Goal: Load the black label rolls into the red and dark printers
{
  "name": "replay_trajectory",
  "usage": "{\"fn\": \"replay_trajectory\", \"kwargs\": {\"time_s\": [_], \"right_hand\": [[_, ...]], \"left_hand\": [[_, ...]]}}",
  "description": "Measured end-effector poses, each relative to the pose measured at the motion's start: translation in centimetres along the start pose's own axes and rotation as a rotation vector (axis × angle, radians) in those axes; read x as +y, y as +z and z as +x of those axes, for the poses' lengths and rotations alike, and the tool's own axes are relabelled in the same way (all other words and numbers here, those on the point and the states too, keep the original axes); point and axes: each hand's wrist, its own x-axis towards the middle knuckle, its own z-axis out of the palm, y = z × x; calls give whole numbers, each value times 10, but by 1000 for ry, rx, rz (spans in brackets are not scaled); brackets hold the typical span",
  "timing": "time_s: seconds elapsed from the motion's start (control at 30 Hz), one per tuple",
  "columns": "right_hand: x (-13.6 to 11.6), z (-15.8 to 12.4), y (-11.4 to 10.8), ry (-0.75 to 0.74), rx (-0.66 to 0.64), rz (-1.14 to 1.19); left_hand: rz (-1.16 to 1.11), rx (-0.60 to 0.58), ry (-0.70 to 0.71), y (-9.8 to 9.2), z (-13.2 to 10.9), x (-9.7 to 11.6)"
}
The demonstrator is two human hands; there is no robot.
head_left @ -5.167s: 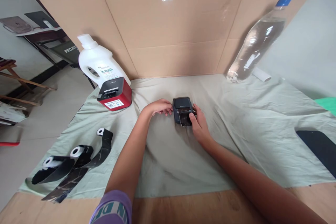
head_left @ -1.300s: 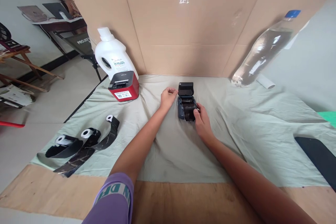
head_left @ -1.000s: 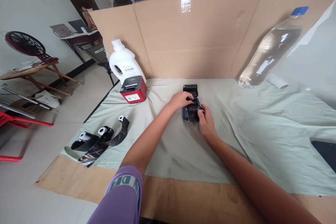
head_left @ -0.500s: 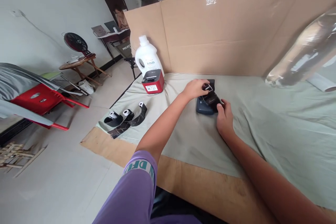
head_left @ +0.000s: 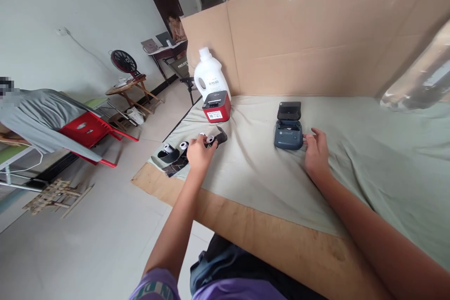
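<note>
A small dark blue printer lies on the pale green cloth with its lid flipped back and its bay showing no roll. My right hand rests on the cloth beside the printer's right edge, fingers loosely apart, fingertips at the casing. My left hand is far to the left, closed on a black roll with a white core, held just above the cloth. Two more black rolls with loose dark strips lie under and left of that hand.
A red and black printer and a white detergent bottle stand at the back left against the cardboard wall. A clear water bottle leans at the right. Off the table are a red chair and a person in grey.
My left hand lifted the black roll out of the blue printer and carried it left to the other rolls. The view swung left. My right hand stays beside the printer.
</note>
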Motion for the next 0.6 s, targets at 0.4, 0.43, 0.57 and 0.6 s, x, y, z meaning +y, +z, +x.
{"fn": "replay_trajectory", "kwargs": {"time_s": [0.4,0.43,0.57,0.6], "right_hand": [[-11,-4,-2,40,-8,-21],[-13,-5,-2,50,-10,-25],[-14,-5,-1,52,-6,-7],[-14,-5,-1,47,-5,3]], "left_hand": [[132,110,-6,-9,21,-17],[144,49,-17,-11,32,-20],[215,-294,60,-11,65,-27],[238,-340,77,-10,70,-26]]}}
